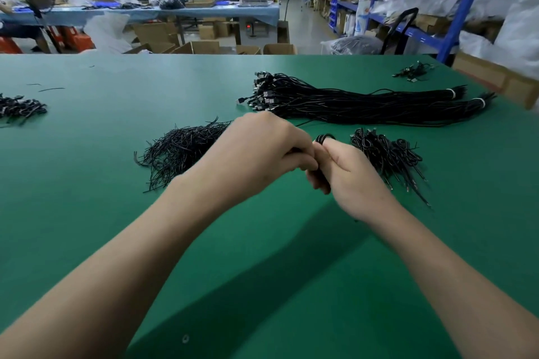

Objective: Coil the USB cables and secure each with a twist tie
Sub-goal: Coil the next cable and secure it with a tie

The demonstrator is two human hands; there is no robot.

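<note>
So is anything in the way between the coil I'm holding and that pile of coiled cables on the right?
Nothing visible is. The left hand and right hand both grip the coiled cable over the green table. The pile of coiled cables lies just right of the right hand, with only bare table between them.

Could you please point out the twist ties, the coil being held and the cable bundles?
Twist ties [182, 147], head view, middle of the loose pile.
Coil [326, 135], head view, exposed top of the loop.
Cable bundles [364, 105], head view, mid-length of the strands.
</note>
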